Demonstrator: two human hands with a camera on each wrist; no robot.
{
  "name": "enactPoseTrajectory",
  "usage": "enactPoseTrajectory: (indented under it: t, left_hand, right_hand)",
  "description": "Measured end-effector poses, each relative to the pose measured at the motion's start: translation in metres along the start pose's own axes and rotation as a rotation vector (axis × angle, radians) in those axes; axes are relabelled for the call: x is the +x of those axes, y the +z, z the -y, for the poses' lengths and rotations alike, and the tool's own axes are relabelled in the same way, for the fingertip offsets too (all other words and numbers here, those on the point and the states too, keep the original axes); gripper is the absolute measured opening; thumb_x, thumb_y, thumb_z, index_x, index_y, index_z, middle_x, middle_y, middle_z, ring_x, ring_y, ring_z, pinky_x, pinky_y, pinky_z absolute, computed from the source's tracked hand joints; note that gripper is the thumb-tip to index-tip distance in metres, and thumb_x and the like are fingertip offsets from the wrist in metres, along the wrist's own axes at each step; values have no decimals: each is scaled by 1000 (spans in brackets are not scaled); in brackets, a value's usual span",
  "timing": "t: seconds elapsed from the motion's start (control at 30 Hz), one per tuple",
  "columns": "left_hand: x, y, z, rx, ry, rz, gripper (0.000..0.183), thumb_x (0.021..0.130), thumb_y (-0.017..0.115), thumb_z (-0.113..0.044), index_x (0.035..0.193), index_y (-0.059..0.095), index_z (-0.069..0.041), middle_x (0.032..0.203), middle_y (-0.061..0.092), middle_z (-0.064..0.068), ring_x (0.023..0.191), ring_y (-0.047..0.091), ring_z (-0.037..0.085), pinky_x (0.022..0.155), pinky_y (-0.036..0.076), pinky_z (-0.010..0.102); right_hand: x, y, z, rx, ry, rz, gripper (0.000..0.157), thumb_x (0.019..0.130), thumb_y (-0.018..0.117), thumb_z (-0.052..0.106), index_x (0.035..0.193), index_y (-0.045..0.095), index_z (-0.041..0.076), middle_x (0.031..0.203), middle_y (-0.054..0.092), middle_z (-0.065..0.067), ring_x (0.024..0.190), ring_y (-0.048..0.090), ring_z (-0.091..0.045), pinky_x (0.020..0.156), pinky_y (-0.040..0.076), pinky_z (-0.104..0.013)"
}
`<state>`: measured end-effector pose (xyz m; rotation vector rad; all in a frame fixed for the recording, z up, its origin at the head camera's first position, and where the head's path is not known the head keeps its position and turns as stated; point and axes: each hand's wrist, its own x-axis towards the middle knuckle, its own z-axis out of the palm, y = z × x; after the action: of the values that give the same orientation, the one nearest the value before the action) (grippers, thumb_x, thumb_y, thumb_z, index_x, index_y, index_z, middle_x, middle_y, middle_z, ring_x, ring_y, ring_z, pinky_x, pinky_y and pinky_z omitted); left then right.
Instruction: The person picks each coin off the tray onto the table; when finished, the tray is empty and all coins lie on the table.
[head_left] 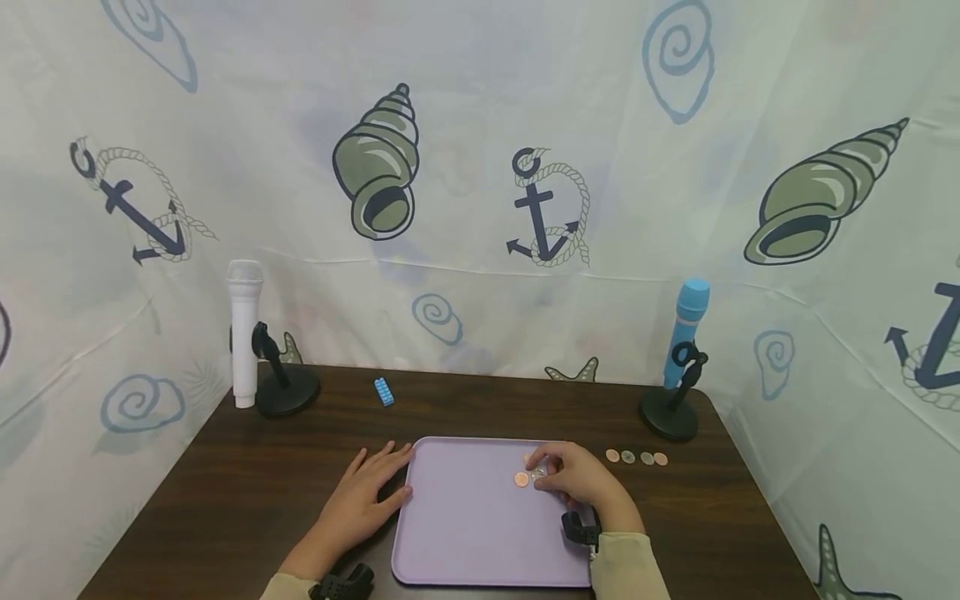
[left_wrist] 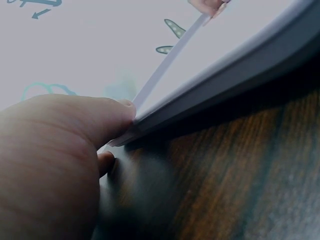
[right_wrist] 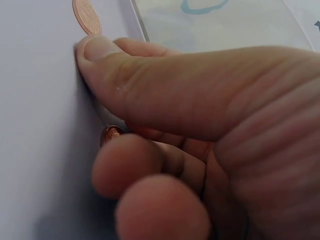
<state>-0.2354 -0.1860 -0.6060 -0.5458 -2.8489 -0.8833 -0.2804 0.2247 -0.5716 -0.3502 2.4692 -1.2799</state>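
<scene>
A lilac tray [head_left: 480, 533] lies on the dark wooden table. My left hand [head_left: 363, 500] rests at its left edge, fingers spread on the table and thumb [left_wrist: 112, 117] touching the rim. Over the tray's upper right, my right hand [head_left: 581, 477] has its thumb and fingers curled down at a silver coin [head_left: 537, 472]. A copper coin [head_left: 521, 479] lies just left of it, and another copper coin [head_left: 527, 458] is partly covered by the fingers. In the right wrist view, a copper coin [right_wrist: 112, 134] shows among the curled fingers, mostly hidden.
Several copper and silver coins [head_left: 627, 457] lie in a row right of the tray. Behind stand a white microphone [head_left: 244, 333] by a black stand [head_left: 287, 390] and a blue microphone [head_left: 684, 325] on another stand [head_left: 669, 414]. A blue toy brick [head_left: 384, 392] lies near the back edge.
</scene>
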Motion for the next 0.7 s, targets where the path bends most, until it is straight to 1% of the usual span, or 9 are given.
enactPoseTrajectory:
  t: [0.07, 0.17, 0.23, 0.3, 0.4, 0.47, 0.6, 0.7]
  left_hand:
    - [0, 1, 0, 2, -2, 3, 65, 103, 73, -45, 162, 55, -23, 169, 53, -1, 163, 41, 34, 133, 15, 72]
    - [0, 2, 1, 7, -3, 3, 66, 103, 73, -46, 162, 55, -24, 169, 52, -1, 163, 41, 34, 133, 15, 72]
    - [0, 2, 1, 8, -2, 0, 66, 103, 73, -46, 162, 55, -24, 169, 52, -1, 163, 41, 34, 133, 15, 72]
    - [0, 1, 1, 6, 0, -1, 66, 103, 73, -46, 162, 55, -24, 169, 52, -1, 163, 42, 34, 133, 15, 72]
    - [0, 1, 0, 3, 3, -3, 66, 103, 73, -45, 162, 55, -23, 169, 53, 0, 162, 42, 35, 133, 15, 73]
    - [0, 0, 0, 2, 3, -3, 65, 103, 73, -45, 162, 55, -23, 169, 53, 0, 162, 42, 35, 133, 15, 73]
    - [-1, 1, 0, 2, 6, -14, 65, 103, 74, -43, 161, 56, -22, 168, 53, 1, 161, 43, 36, 132, 16, 73]
    - [0, 2, 1, 3, 16, -26, 65, 102, 75, -43, 161, 57, -22, 167, 54, 1, 161, 44, 37, 131, 17, 74]
  right_hand:
    - [-1, 1, -1, -2, 2, -6, 19, 92, 86, 10, 107, 78, 20, 78, 56, 0, 52, 53, -13, 46, 46, -23]
    - [0, 2, -1, 6, -1, -10, 15, 91, 86, 9, 101, 76, 14, 76, 55, 1, 54, 52, -12, 48, 45, -21]
    - [0, 2, -2, 6, -1, -17, 16, 90, 87, 9, 100, 75, 13, 76, 55, 1, 55, 52, -12, 48, 44, -21]
    - [1, 2, -2, 0, -5, -28, 20, 89, 88, 10, 102, 74, 13, 76, 56, 1, 55, 51, -12, 47, 44, -22]
    - [1, 3, -2, -31, 1, -51, 25, 87, 91, 13, 105, 74, 17, 75, 56, 1, 54, 51, -12, 46, 43, -23]
    - [1, 3, -2, -46, 9, -62, 25, 86, 92, 15, 103, 74, 18, 73, 56, 1, 53, 51, -12, 46, 42, -24]
    - [2, 4, -1, -62, 30, -67, 23, 84, 94, 17, 92, 73, 17, 70, 55, 3, 53, 50, -12, 48, 40, -24]
    - [1, 3, -1, -52, 23, -56, 22, 85, 93, 18, 90, 72, 16, 72, 56, 4, 55, 50, -11, 49, 42, -24]
